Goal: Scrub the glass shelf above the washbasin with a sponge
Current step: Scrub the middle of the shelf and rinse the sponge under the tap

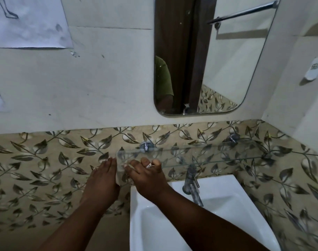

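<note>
The clear glass shelf point(209, 154) is fixed to the leaf-patterned tile wall by two chrome brackets, just above the white washbasin point(227, 201). My left hand point(102, 180) is flat with its fingers straight and together, its fingertips at the shelf's left end. My right hand point(147, 176), with a ring on one finger, rests on the left part of the shelf with bent fingers. Something small and pale shows under its forefinger; I cannot tell whether it is a sponge. No sponge is plainly in view.
A chrome tap point(191, 183) stands under the shelf at the back of the basin. A mirror point(218, 69) hangs above and reflects a towel rail. Paper sheets point(27, 22) are stuck to the wall at upper left. A side wall closes in on the right.
</note>
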{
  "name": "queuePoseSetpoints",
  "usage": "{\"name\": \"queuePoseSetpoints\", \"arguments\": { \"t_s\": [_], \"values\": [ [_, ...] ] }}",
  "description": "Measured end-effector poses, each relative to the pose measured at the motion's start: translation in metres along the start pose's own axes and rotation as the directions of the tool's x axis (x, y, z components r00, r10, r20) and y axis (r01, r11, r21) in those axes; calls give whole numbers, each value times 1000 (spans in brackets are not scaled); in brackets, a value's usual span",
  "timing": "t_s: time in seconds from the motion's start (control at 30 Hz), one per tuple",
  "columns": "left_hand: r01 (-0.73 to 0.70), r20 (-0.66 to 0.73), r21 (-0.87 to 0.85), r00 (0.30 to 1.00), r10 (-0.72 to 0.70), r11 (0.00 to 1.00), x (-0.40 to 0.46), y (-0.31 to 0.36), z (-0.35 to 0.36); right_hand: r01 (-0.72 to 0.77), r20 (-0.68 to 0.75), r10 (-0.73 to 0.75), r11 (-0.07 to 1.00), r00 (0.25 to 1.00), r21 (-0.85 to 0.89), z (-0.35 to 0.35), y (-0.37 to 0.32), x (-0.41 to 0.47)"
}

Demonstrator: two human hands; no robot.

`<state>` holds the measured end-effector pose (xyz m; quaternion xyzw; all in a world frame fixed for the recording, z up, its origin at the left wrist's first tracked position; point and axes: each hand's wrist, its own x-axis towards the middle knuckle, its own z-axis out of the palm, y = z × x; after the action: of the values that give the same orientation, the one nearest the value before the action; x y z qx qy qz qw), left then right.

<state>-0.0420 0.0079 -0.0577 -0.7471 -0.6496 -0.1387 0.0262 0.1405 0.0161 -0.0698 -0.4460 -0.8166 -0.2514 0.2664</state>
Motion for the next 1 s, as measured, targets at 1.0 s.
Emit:
{"name": "queuePoseSetpoints", "arguments": {
  "t_s": [1.0],
  "values": [
    [-22,-35,175,999,29,984,29,55,23,-65,-237,24,984,971,-165,-43,192,-101]
  ]
}}
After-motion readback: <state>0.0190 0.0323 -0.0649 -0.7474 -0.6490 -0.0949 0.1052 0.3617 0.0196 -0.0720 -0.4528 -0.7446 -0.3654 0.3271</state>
